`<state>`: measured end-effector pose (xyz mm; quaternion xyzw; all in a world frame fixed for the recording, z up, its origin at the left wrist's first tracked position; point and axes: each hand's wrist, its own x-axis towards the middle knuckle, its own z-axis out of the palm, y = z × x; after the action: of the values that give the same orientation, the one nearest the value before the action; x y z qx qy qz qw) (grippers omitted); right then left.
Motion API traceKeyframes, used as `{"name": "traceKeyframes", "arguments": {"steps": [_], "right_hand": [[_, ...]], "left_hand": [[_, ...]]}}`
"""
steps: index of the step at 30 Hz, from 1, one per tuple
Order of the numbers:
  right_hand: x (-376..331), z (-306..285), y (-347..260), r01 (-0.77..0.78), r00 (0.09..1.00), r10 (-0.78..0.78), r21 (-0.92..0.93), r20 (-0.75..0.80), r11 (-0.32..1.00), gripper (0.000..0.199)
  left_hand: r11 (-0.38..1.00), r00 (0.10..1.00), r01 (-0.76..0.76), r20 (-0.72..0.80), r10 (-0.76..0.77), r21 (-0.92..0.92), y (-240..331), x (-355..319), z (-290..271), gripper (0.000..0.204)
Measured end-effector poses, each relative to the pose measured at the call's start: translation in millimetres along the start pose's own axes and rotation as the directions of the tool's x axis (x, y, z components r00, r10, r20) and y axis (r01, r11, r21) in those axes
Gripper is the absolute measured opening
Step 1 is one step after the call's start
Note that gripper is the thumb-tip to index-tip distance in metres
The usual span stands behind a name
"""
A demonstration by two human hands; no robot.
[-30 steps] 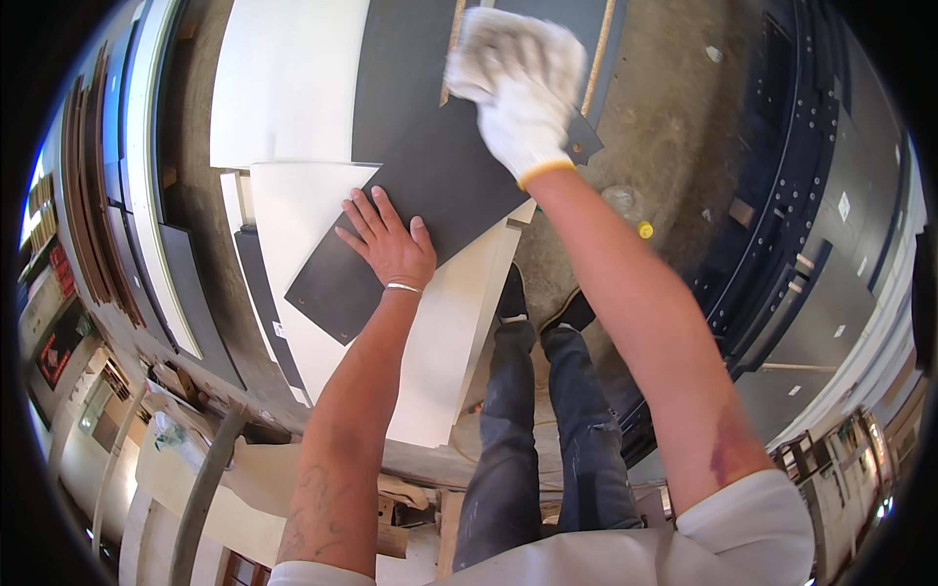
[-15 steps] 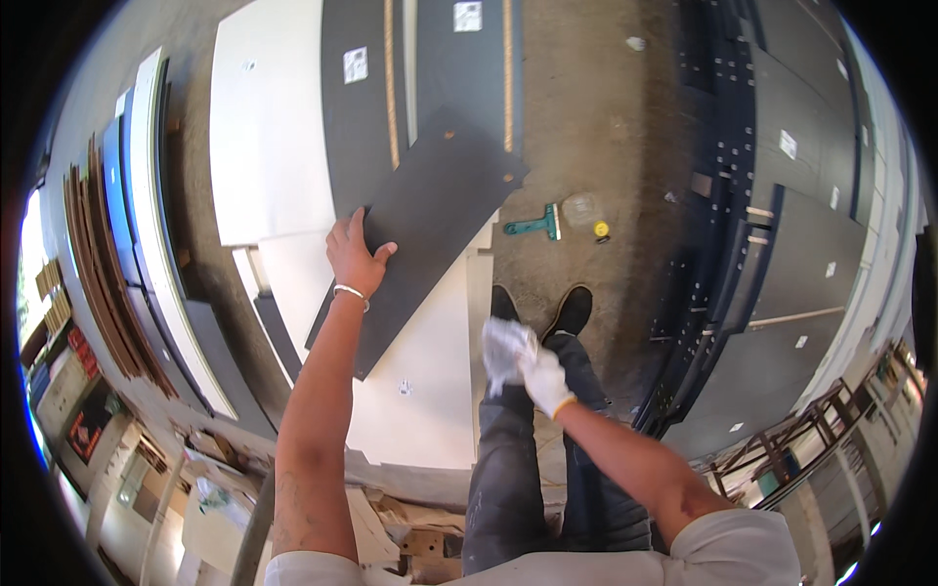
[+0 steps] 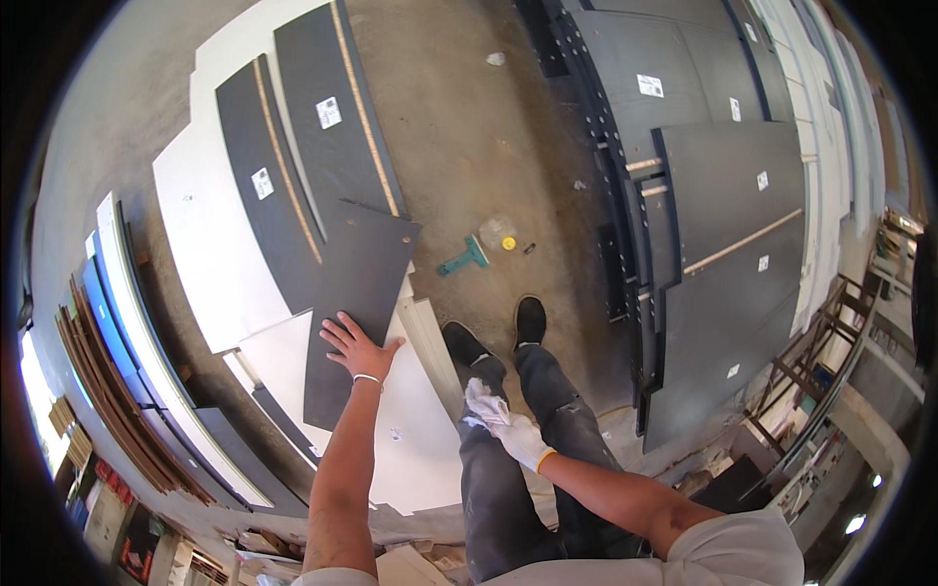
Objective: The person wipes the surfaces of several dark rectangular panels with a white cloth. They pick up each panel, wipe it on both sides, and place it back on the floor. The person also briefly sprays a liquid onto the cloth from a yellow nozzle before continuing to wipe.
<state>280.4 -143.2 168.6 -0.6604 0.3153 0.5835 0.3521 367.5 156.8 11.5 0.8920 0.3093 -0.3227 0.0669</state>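
Observation:
A dark grey board lies at a slant across the stacked panels, its near part over a white panel. My left hand rests flat on the board near its right edge, fingers spread, a white band round the wrist. In a white knitted glove, my right hand closes round a crumpled white rag. It is held over my thigh, apart from the board.
On the floor ahead lie a teal scraper and a clear plastic item with a yellow round part. Dark panels are stacked at the right. White and blue boards stand at the left. My shoes are beside the white stack.
The view has swung, shifting the floor and panels leftward in it. My left hand has gone from the board's left edge to near its right edge. My right hand still holds the rag.

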Motion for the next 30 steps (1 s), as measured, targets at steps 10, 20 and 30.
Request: {"name": "traceKeyframes", "arguments": {"steps": [10,20,30], "right_hand": [[-21.6,13.8,27.1,0.112,0.993,-0.112,-0.01,0.027,0.994,0.039],[-28.2,-15.2,35.9,0.024,0.997,-0.019,0.071,-0.073,0.997,0.041],[4.1,-70.5,11.0,-0.009,0.999,0.007,0.054,0.042,0.998,0.041]], "left_hand": [[0.999,0.989,0.033,-0.142,-0.032,0.007,62.0,13.2,-0.5,0.131],[0.971,0.987,-0.037,-0.141,0.072,0.235,63.0,21.4,-12.5,0.118],[0.965,0.945,0.257,-0.221,-0.241,0.046,114.2,51.7,-26.0,0.116]]}}
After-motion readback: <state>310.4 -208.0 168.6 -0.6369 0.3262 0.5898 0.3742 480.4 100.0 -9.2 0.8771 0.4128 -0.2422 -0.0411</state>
